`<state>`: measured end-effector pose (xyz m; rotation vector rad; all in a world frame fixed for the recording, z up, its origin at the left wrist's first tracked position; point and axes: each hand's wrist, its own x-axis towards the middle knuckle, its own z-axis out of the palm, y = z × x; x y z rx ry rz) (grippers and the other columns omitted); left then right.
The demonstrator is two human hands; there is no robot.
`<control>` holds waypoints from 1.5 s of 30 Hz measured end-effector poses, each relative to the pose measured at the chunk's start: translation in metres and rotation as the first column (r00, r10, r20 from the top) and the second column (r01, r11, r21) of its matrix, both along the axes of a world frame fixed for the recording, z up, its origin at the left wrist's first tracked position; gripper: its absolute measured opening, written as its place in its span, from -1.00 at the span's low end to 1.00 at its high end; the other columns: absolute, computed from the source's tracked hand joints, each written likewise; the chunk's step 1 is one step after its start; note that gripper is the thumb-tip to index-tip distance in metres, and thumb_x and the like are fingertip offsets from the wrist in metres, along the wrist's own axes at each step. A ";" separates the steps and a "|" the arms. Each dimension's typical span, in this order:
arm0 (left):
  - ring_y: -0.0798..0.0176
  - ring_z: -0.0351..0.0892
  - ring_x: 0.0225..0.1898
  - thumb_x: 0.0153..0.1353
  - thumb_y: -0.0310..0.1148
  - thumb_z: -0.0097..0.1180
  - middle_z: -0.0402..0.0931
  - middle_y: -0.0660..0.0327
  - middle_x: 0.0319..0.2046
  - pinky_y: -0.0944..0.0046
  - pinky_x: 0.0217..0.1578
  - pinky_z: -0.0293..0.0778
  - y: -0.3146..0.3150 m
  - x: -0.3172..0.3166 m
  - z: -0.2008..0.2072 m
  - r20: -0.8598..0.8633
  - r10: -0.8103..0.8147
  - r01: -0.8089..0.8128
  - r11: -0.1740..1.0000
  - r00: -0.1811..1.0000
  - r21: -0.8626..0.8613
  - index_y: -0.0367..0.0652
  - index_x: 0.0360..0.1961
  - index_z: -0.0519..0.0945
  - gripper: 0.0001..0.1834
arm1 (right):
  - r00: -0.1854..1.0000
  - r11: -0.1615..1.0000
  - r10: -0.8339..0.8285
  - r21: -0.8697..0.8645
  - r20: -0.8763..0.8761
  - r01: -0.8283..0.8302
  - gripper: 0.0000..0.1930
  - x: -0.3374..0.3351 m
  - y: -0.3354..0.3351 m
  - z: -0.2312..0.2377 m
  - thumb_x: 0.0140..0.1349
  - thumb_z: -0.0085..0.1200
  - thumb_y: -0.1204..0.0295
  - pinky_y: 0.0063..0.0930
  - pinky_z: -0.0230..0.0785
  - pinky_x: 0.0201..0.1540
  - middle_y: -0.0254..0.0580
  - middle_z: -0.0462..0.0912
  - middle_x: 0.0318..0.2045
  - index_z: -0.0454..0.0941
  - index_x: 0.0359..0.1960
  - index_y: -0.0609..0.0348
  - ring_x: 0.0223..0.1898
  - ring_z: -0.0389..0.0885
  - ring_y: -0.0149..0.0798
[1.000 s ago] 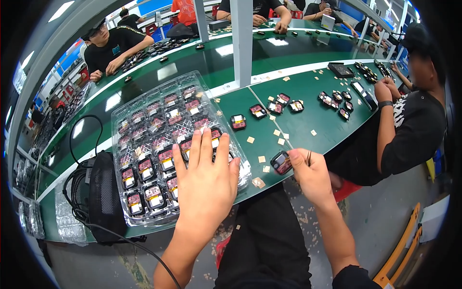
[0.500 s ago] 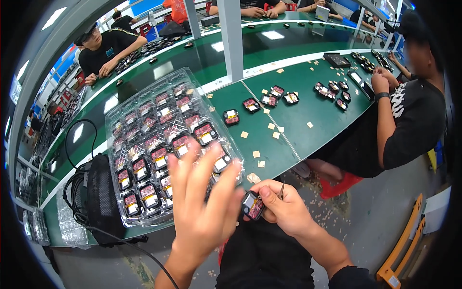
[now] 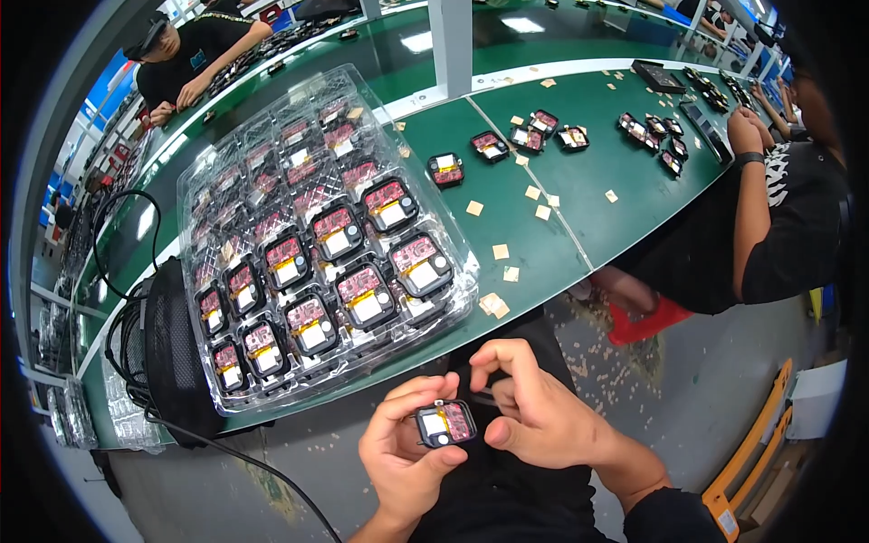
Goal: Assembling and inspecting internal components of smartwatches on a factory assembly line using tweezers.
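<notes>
My left hand [image 3: 403, 452] is closed around a small black watch-like case [image 3: 446, 423]. The case lies face up, with a red circuit board, a white patch and a yellow strip inside. Just to its right, my right hand [image 3: 543, 412] is curled, its thumb and forefinger apart and off the case. A blurred thin grey tool, apparently tweezers [image 3: 485, 396], shows between its fingers. Beyond both hands, a clear plastic tray [image 3: 385, 339] holds rows of similar open cases, such as the nearest right-hand case [image 3: 421, 264].
Several loose cases [image 3: 490, 146] and small tan squares [image 3: 501, 252] lie on the green worktop [image 3: 561, 204]. A black mesh bag [image 3: 181, 353] and cable stand left of the tray. A grey post [image 3: 451, 45] rises behind. A co-worker [image 3: 778, 208] sits at right.
The case has passed from my right hand to my left. My left hand has come down from over the tray, and my right hand has let go of the case.
</notes>
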<state>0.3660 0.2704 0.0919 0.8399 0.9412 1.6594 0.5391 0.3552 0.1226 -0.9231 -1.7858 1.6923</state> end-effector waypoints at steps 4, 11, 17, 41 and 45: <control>-0.06 0.63 0.22 0.08 -0.36 0.61 0.41 -0.07 0.30 0.04 0.25 0.57 -0.001 -0.004 -0.006 0.038 0.061 -0.059 0.997 0.997 -0.039 -0.38 0.18 0.56 -0.32 | 0.988 0.890 -0.085 0.456 0.133 0.015 -0.54 -0.002 -0.004 0.003 0.32 0.25 0.50 -0.27 0.61 -0.21 -0.03 0.46 -0.17 0.48 0.25 0.18 -0.32 0.67 -0.07; -0.11 0.62 0.23 0.09 -0.34 0.61 0.37 -0.07 0.32 0.00 0.28 0.56 0.000 -0.005 -0.005 0.048 0.039 -0.035 0.996 0.998 -0.078 -0.41 0.20 0.55 -0.29 | 0.987 0.626 -0.153 0.777 0.049 0.058 -0.57 0.001 -0.006 -0.016 0.09 0.29 0.66 -0.41 0.63 -0.34 -0.10 0.63 -0.20 0.67 0.07 0.32 -0.42 0.69 -0.24; -0.11 0.61 0.23 0.10 -0.34 0.60 0.36 -0.07 0.34 0.00 0.28 0.57 -0.001 -0.006 -0.011 0.055 0.035 -0.030 0.996 0.998 -0.080 -0.41 0.22 0.54 -0.29 | 0.980 0.436 -0.166 0.900 0.110 -0.027 -0.66 0.004 -0.001 -0.020 0.09 0.25 0.53 -0.49 0.53 -0.42 -0.13 0.70 -0.20 0.71 -0.06 0.36 -0.46 0.66 -0.34; -0.07 0.60 0.26 0.14 -0.41 0.56 0.30 -0.07 0.37 0.06 0.26 0.60 -0.004 -0.002 -0.014 0.055 -0.028 0.032 0.997 0.998 -0.074 -0.45 0.23 0.53 -0.31 | 0.973 0.472 -0.226 0.878 0.035 0.078 -0.72 0.004 -0.006 -0.032 0.02 0.31 0.58 -0.50 0.40 -0.52 -0.24 0.71 -0.32 0.73 -0.16 0.28 -0.53 0.62 -0.35; -0.07 0.60 0.26 0.14 -0.43 0.56 0.30 -0.06 0.38 0.06 0.26 0.60 -0.004 -0.005 -0.014 0.033 -0.039 0.042 0.997 0.999 -0.072 -0.45 0.25 0.52 -0.31 | 0.976 0.524 -0.215 0.847 0.037 0.084 -0.74 0.005 -0.004 -0.028 0.02 0.32 0.60 -0.48 0.45 -0.50 -0.24 0.72 -0.34 0.73 -0.19 0.25 -0.52 0.65 -0.31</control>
